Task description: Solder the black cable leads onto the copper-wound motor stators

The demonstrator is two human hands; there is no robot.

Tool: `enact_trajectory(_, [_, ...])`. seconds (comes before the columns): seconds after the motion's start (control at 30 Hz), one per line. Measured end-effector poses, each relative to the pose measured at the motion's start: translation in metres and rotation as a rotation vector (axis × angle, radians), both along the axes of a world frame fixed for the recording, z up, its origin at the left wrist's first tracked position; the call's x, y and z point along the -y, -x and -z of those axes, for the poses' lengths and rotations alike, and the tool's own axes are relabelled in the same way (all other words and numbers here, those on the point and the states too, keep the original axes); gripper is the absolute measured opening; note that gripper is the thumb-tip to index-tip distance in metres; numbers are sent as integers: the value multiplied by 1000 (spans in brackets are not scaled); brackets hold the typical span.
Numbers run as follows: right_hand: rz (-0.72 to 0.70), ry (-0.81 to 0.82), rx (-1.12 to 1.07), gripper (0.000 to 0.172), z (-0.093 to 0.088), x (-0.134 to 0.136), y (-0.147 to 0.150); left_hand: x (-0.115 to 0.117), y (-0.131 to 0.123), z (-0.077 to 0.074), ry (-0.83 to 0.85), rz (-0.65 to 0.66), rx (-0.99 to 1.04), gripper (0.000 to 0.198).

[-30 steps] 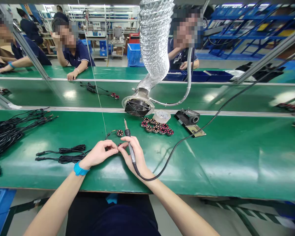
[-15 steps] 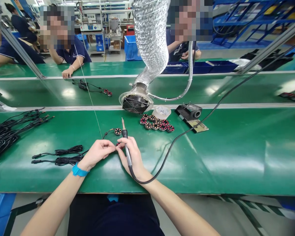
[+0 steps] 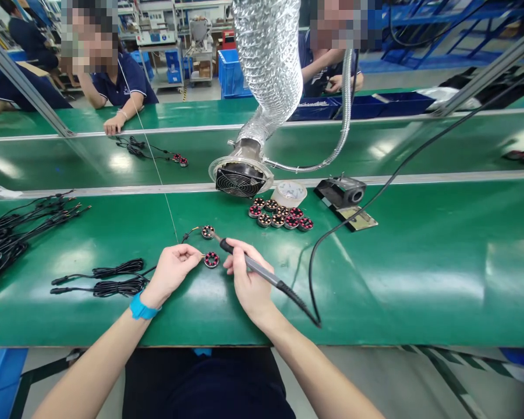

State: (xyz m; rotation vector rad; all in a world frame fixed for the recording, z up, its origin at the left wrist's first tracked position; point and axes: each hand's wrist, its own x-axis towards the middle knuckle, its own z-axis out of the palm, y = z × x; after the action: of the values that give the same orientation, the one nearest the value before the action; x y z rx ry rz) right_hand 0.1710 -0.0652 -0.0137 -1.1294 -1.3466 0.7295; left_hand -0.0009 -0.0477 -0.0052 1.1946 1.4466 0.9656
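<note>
Far: pale shelving [image 3: 196,6], left of centre; blue crate [image 3: 231,73], centre; blue racks [image 3: 454,30], right. Near: glossy green bench [image 3: 419,262] above grey floor [image 3: 353,378]

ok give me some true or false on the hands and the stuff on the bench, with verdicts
1. The right hand holds a soldering iron. True.
2. The blue wristband is on the right wrist. False: it is on the left wrist.
3. The left hand has its fingertips beside the red-wound ring. True.
4. The iron's tip points away from both rings in front of the hands. False: it is at the copper-wound ring.
5. In the picture, the black stand is left of the tape roll. False: it is to the right.
</note>
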Motion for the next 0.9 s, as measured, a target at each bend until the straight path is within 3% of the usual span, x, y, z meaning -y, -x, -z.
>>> enact_trajectory(0.4, [51,-149,137,31,1,6,-4,0,-1,-1,17,-12,-14,23])
enact_trajectory(0.9, [34,-96,44,32,3,4,-3,1,-2,-3,32,-18,-20,22])
